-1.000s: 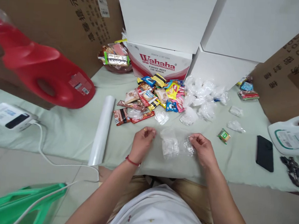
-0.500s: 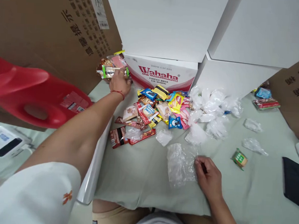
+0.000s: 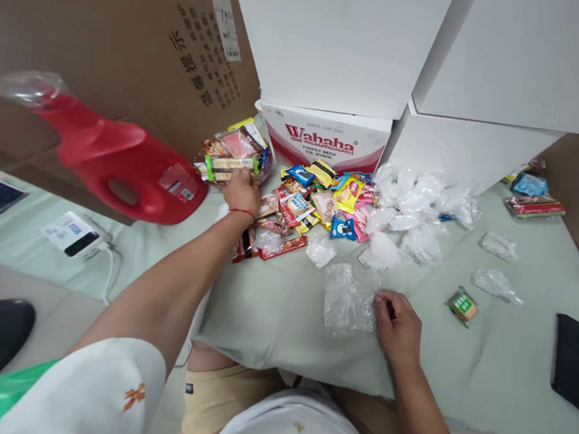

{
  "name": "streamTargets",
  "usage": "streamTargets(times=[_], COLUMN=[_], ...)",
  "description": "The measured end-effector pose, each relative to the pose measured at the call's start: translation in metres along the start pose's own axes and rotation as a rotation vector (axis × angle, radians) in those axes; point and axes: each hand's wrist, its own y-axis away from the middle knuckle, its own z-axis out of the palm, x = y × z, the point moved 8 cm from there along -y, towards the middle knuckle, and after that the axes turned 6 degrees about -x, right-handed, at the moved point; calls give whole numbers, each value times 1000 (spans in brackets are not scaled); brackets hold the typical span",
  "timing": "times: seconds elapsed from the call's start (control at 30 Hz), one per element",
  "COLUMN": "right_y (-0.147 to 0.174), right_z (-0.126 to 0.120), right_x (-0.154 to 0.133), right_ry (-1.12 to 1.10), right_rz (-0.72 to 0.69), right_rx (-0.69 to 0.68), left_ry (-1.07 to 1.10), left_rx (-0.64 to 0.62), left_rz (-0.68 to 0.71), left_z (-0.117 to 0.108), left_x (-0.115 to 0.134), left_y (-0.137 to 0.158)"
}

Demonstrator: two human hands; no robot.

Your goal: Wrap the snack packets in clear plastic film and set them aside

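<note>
My left hand (image 3: 243,194) is at the round see-through bowl (image 3: 268,168) of snacks, its bent fingers on the pale, film-wrapped bar with bright green ends (image 3: 226,170). The back of the hand hides the undersides, so I can't tell whether they grip it or only rest there. My right hand (image 3: 401,327) has its thumb and finger nipped together on the near-right edge of the thin clear plastic bag (image 3: 346,300), which lies flat in front of me on the counter draped in pale green cloth (image 3: 268,308).

The bar sits on top of slick wrappers, so a loose hold could let it slide, or pull its neighbours over the rim. My left forearm passes near the big red plastic jug (image 3: 124,166); a careless elbow might knock it. The bag looks feather-light, and a hard tug could split its film.

Counting up: one bowl, one green-ended bar, one pinched bag, one red jug, one small square packet with a green label (image 3: 462,306), two crumpled clear plastic bundles (image 3: 499,246) to the right, one white carton with red lettering (image 3: 324,140), one flat black phone (image 3: 577,361), one heap of bright wrapped snacks (image 3: 324,206).
</note>
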Motion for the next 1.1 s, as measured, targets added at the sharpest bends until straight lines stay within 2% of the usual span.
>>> streamTargets(times=[0.17,0.3,0.4,0.47,0.53,0.63,0.73,0.83,0.93,1.03,1.1], right_y=[1,1,1,1,1,2,1,1,0,-2,-5], right_z=[-2,-3,-2,-2,-2,-3,-4,-4,-1,-1,-10], right_x=[5,8,10,10,9,9,9,10,9,2,-7], right_ry=[-58,-88,-105,-99,-87,-76,-79,-74,-90,-142,-192], right_rz=[0,-18,-12,-16,-27,-29,-12,1,-10,-30,-35], right_rx=[27,41,39,43,47,51,53,61,12,-84,-107], left_ry=[-63,-66,138,425,794,1249,1492,1642,1740,1810,1854], left_rx=[12,43,95,104,61,-49,-148,-238,-300,-277,-247], left_rz=[38,124,205,188,76,-146,-309,-463,-508,-451,-403], left_z=[-20,-55,-83,-91,-81,-45,-14,4,5,-6,-13], left_x=[41,87,124,141,148,155,158,152,146,143,144], left_y=[57,103,134,143,141,129,114,106,103,102,105])
